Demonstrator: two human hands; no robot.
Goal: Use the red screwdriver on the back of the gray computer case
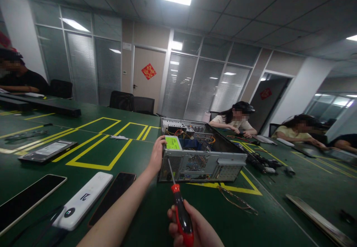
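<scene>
An open computer case point(206, 165) lies on the green table point(153, 209), its long back panel facing the wearer, a green-labelled metal box point(173, 143) in its left end. The left hand point(157, 156) holds the case's left edge, fingertips at the upper rim. The right hand point(198, 223) is wrapped around a red-and-black screwdriver point(178, 199), its tip at the panel's left end; whether it touches, I cannot tell. Tabletop separates panel from right fist. The left forearm runs close beside a dark phone point(114, 195), a white power bank point(85, 198) beyond. Black cables point(262, 161) crowd near the case's right edge.
</scene>
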